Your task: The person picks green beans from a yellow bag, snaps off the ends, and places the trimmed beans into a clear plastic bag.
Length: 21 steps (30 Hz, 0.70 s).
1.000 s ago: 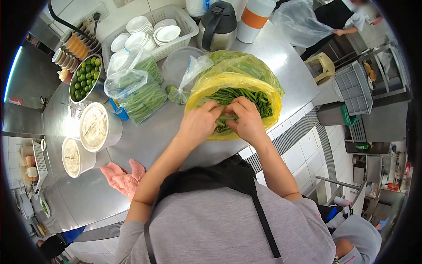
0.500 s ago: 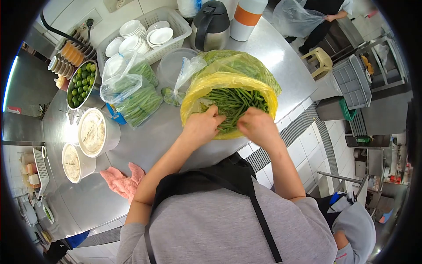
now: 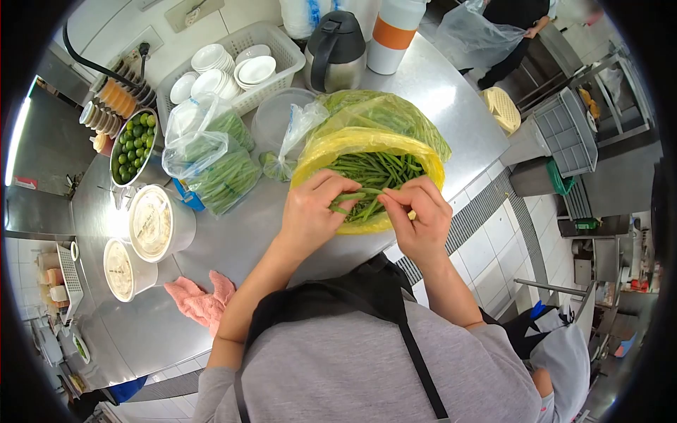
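A yellow plastic bag (image 3: 331, 144) full of green beans (image 3: 377, 169) stands open on the steel counter (image 3: 233, 233). Over its near rim, my left hand (image 3: 310, 215) and my right hand (image 3: 421, 218) pinch the two ends of one green bean (image 3: 361, 195) between thumbs and fingertips. Both hands hover just above the bag's mouth, close together.
Clear bags of beans (image 3: 218, 166) lie left of the yellow bag. A bowl of limes (image 3: 132, 144), two lidded tubs (image 3: 151, 222), a pink cloth (image 3: 201, 303), a basket of white bowls (image 3: 233, 67) and a kettle (image 3: 337, 49) surround them. Another person (image 3: 518, 21) holds a clear bag at the back right.
My hands were apart inside the bag half a second ago. They have lifted to the near rim and now hold a single bean stretched between them.
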Tool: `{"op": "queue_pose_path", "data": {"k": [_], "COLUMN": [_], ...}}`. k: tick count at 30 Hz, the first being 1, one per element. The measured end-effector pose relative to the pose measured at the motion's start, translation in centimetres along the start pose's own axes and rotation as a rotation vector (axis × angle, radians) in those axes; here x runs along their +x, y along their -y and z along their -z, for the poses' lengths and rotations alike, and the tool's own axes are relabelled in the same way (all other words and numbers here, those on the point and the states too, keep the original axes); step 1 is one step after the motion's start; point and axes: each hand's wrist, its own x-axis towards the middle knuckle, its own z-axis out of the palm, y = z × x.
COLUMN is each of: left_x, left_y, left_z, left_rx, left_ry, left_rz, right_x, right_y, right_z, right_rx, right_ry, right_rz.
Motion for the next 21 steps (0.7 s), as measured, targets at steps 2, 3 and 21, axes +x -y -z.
{"op": "queue_pose_path", "data": {"k": [2, 3, 21], "left_x": [0.3, 0.3, 0.5], "left_y": [-1.0, -1.5, 0.2], "left_z": [0.7, 1.0, 4.4], "left_rx": [0.0, -0.007, -0.192], "left_ry": [-0.019, -0.035, -0.365], "left_rz": [-0.013, -0.017, 0.403], "right_x": [0.4, 0.5, 2.0], "right_y": [1.0, 1.5, -1.1], "right_z": [0.1, 0.2, 1.4], "right_rx": [0.001, -0.002, 0.044], "right_ry": [-0.053, -0.099, 0.07], "right_rz": [0.054, 0.098, 0.052]}}
